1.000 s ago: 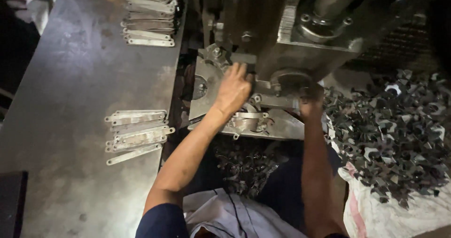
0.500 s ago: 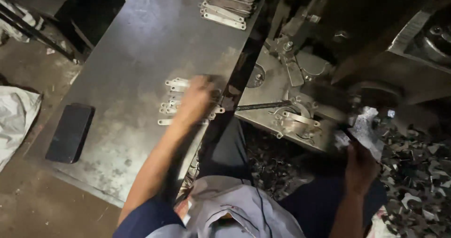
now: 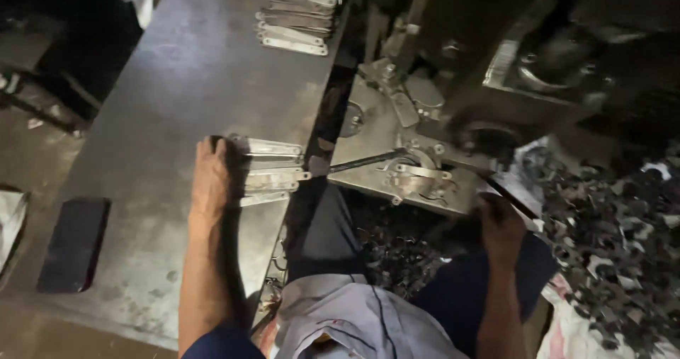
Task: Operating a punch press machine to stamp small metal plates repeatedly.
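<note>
Single head-worn view, looking steeply down from above, close over grey metal table [image 3: 163,118] at left, press bed [image 3: 397,153] at right.

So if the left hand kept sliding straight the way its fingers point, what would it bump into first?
The left hand points up the grey metal table, beside the near strips. Ahead looks like bare tabletop, so probably nothing soon; the far stack of strips lies off to the right.

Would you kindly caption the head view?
Left hand rests on flat grey metal strips; right hand beside the press plate.
</note>
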